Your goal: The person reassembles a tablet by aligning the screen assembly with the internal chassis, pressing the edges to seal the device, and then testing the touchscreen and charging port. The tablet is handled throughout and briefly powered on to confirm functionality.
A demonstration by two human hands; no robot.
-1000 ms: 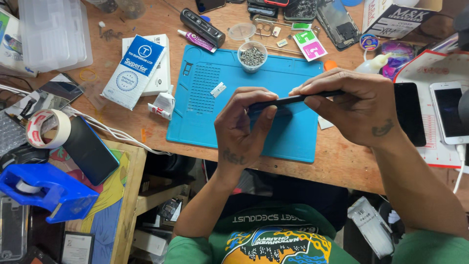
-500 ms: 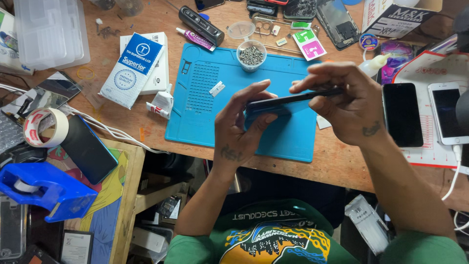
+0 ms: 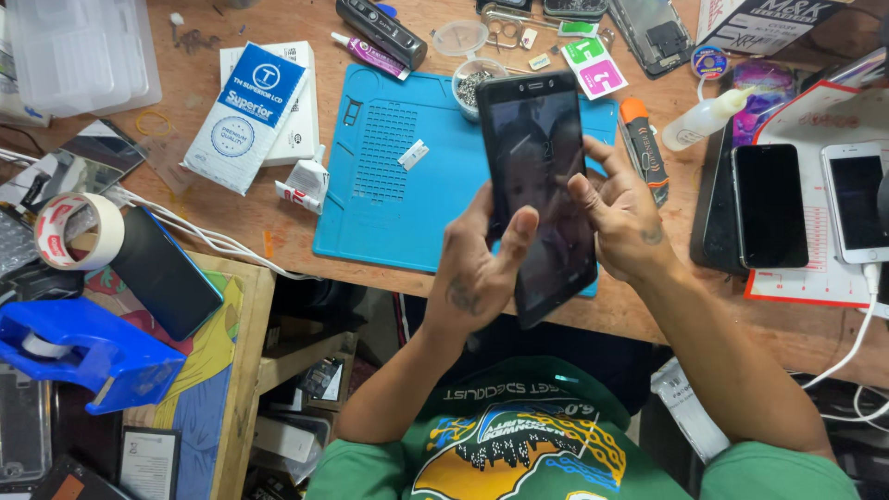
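Note:
A black smartphone [image 3: 537,176] with a dark glossy screen faces up at me, held above the blue repair mat [image 3: 389,194]. My left hand [image 3: 477,268] grips its lower left edge, thumb raised along the screen side. My right hand [image 3: 620,218] holds the right edge, fingers spread against the glass. The phone covers part of the mat and part of a small bowl of screws [image 3: 472,83].
White and blue boxes [image 3: 255,111] lie left of the mat. Two phones [image 3: 769,204] rest on a red-edged pad at right. A tape roll [image 3: 79,231], a blue tape dispenser [image 3: 83,352] and a dark phone [image 3: 167,273] sit at left. Tools and a glue bottle [image 3: 704,120] lie behind.
The phone, held edge-on and level before, has been turned upright so its screen faces me. Both hands shifted their grip to its sides.

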